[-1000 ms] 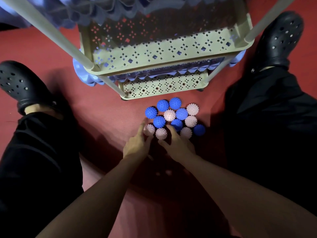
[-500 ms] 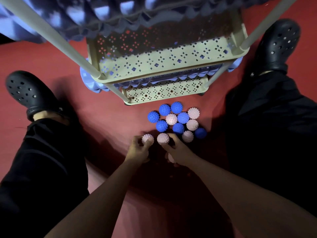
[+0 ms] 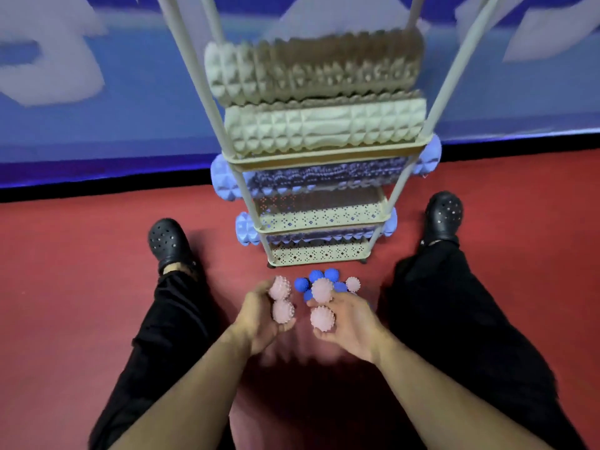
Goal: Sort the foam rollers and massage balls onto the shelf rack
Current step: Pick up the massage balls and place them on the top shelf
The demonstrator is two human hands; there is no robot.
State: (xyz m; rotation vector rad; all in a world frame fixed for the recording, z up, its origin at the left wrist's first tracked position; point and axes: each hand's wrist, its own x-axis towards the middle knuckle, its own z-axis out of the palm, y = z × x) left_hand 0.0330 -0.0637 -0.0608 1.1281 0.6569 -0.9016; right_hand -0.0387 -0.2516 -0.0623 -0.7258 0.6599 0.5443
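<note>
Palms up before the shelf rack (image 3: 319, 253), my left hand (image 3: 259, 319) cups two pink balls (image 3: 281, 300); my right hand (image 3: 347, 323) grips two more (image 3: 322, 303).

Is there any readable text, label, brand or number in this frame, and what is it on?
None can be read.
Blue wall banner: large pale shapes, perhaps letters, cropped and motion-blurred, not legible.
Rack, foam rollers, massage balls, black clogs: no print visible.

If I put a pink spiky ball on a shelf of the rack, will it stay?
Probably it rolls a little: the pink spiky ball is round. Its short spikes may slow it. Each hand holds two easily, so it seems light; the raised shelf rim should likely stop it.
</note>
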